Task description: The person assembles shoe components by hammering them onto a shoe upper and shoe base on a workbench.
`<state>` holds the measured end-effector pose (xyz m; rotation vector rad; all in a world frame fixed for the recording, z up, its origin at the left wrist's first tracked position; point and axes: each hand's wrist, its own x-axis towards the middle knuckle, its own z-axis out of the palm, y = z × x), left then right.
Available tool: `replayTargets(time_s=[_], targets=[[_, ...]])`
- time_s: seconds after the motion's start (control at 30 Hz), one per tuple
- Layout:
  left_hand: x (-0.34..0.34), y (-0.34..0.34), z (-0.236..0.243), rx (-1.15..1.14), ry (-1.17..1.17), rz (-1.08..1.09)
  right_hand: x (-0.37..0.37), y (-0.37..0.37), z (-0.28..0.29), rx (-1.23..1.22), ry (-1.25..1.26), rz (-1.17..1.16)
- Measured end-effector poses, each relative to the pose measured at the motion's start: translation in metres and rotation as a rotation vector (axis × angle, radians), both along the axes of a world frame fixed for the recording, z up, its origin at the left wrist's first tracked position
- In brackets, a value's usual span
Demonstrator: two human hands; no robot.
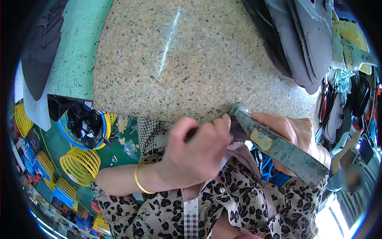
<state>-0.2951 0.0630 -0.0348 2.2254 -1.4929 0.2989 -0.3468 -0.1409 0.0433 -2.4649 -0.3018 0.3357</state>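
Note:
My right hand [288, 129] is closed around a hammer [286, 150], its grey, scuffed metal head slanting across the front of the hand. A tan, wood-like patch shows in the middle of the head, and its narrow end lies by the stone's near edge. My left hand [199, 149] is curled, slightly blurred, with its fingertips at a dark brownish, flat piece [237, 130] beside the hammer's narrow end. Fingers and hammer hide much of that piece. Both hands are at the near edge of a speckled granite slab [167, 87].
Dark grey shoe pieces [300, 44] lie stacked on the slab's right side. A green board [77, 51] bearing another dark piece [39, 59] adjoins it at left. Yellow baskets [80, 165] stand on the green floor. Another person [352, 175] is at far right, near hanging shoes [334, 119].

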Motion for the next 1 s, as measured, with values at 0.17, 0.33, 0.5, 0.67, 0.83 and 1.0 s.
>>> replayTargets(time_s=[0.17,0.33,0.5,0.67,0.83,1.0], targets=[[0.012,0.022,-0.004,-0.035,0.26,-0.086,0.004,0.003,0.005,0.089,-0.1,-0.068],[0.026,0.005,0.001,-0.149,0.27,-0.17,0.002,-0.005,0.009,0.048,0.125,-0.061],[0.032,-0.013,0.002,-0.155,0.934,-0.447,-0.023,-0.026,0.018,-0.066,-0.355,-0.465],[0.101,-0.131,0.073,-0.412,0.57,-0.662,-0.092,-0.06,0.05,0.137,-0.921,-0.997],[0.23,-0.235,0.055,-0.433,0.405,-0.481,0.005,-0.059,0.035,-0.139,-0.683,-0.759],[0.352,-0.258,-0.003,-0.257,0.076,0.201,0.039,-0.075,0.006,-0.063,-0.599,-0.715]])
